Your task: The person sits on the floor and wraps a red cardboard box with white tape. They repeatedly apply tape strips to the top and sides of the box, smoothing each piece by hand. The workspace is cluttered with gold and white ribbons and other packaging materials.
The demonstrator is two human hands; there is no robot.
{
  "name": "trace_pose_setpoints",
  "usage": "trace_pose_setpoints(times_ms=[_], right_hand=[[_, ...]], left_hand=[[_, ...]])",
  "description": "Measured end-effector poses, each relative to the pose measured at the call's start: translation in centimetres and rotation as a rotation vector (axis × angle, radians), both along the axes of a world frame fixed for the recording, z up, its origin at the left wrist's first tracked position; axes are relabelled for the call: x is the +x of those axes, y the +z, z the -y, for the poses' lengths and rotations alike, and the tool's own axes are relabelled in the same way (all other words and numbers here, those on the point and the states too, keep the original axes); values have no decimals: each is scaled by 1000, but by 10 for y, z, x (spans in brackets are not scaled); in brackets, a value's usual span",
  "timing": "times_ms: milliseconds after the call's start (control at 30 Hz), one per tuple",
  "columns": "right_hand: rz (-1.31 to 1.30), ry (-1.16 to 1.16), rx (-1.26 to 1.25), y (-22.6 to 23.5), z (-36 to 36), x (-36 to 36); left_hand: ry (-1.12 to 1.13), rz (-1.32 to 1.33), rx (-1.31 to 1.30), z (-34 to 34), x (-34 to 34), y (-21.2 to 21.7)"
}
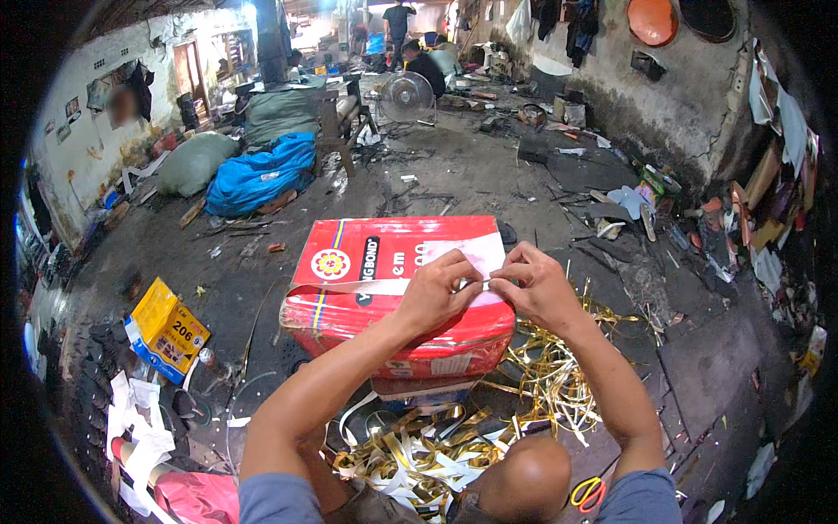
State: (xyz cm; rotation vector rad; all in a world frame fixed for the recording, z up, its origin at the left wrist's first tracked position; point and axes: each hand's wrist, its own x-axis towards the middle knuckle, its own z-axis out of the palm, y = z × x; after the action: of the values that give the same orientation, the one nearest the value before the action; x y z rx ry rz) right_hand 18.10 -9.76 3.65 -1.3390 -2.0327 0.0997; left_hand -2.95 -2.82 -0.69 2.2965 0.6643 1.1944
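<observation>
- On the dusty workshop floor (489, 166), a glossy red box (384, 288) lies with its long axis running left to right.
- A pale paper strip (349, 286) stretches across its top, pointing left.
- Left hand (436, 288) and right hand (532, 284) pinch the strip's end.
- Shiny gold ribbon scraps (541, 375) curl beside it.

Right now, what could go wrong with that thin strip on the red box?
The white strip is pinched between the left hand and right hand, so a hard tug might tear it. The red box seems to sit on something smaller and might tip. Gold ribbon scraps could tangle around the legs.
</observation>
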Motion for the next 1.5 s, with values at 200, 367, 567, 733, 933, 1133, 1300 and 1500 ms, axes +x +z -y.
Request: trace_pose_setpoints(times_ms=[200, 367, 567, 733, 933, 1133, 1300, 1500], right_hand=[[-62, 24, -45, 2, -5, 9], [-88, -49, -76, -1, -6, 8], [-144, -25, -17, -7, -6, 4], [-161, -44, 25, -11, -1, 1], [-207, -70, 63, -22, -9, 4], [-535, -191, -36, -51, -24, -4], [-618, -198, -178, -49, -35, -3], [-929, -125, -330, -51, -17, -1]], left_hand=[[-25, -16, -92, 0, 0, 6], [-57, 39, -115, -5, 3, 2], [-42, 41, -67, -5, 2, 0], [-41, 21, -76, -6, 4, 0], [-6, 8, 51, -4, 9, -3], [46, -35, -13, -2, 8, 5], [32, -101, -26, -11, 12, 16], [-11, -133, 27, -21, 13, 16]])
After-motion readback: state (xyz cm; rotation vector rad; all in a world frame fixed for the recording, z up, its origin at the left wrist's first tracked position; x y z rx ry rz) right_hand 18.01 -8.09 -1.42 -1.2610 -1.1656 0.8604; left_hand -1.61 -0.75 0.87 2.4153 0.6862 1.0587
